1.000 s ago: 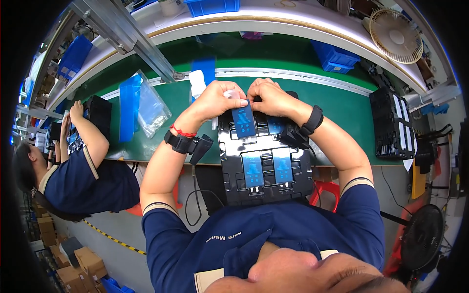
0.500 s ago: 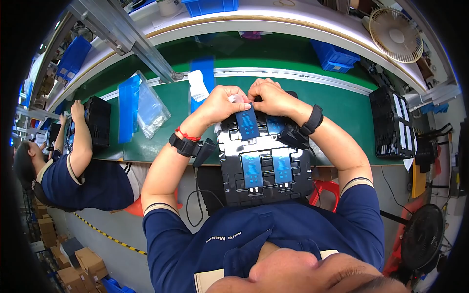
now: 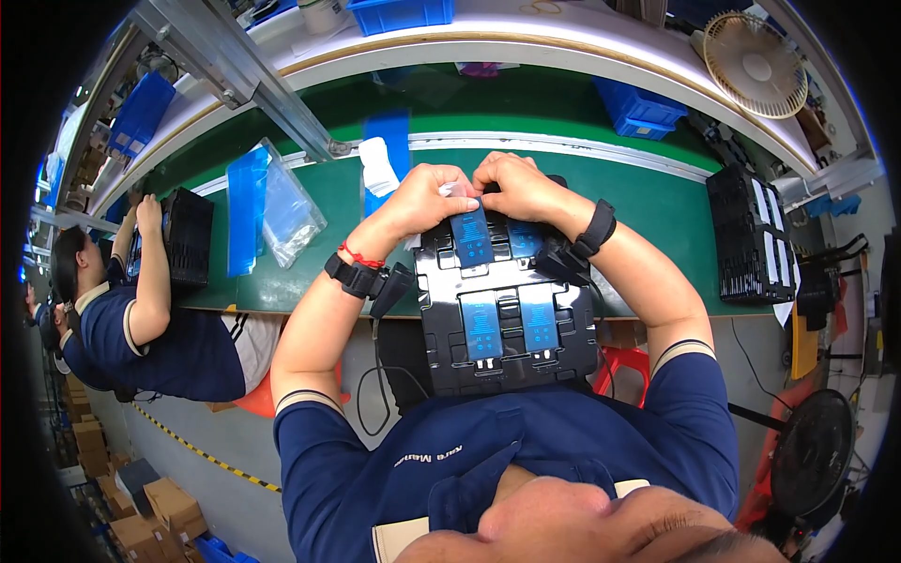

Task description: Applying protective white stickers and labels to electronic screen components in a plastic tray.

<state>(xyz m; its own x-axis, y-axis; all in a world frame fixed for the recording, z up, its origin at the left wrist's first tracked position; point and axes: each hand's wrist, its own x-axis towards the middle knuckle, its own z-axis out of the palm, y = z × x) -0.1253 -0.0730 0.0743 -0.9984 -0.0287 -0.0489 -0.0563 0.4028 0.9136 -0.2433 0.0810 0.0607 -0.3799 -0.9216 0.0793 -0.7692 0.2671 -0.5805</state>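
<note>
A black plastic tray (image 3: 441,347) sits in front of me, its far part on the green bench, with flat blue-and-black battery packs in its pockets. Two lie side by side in the near row, a left battery (image 3: 482,325) and a right battery (image 3: 540,323). My left hand (image 3: 434,199) pinches the far end of another battery (image 3: 471,236), thumb on top; it lies slightly tilted at the tray's far left. A small whitish piece shows by those fingers. Close beside, my right hand (image 3: 514,184) has its fingertips pressed together at the same end. What they grip is hidden. A fourth battery (image 3: 526,240) lies partly under my right wrist.
Left of the tray, blue sheets (image 3: 246,211) and clear plastic bags (image 3: 291,220) lie on the bench. Stacked black trays (image 3: 755,235) stand at the right. A co-worker (image 3: 155,319) works at the left. A shelf (image 3: 526,49) spans the back; cables hang from my wrist straps.
My hands stay at the battery's far end with barely any movement. The tray shifts very slightly in the picture. The co-worker at the left has moved their head and arms a little.
</note>
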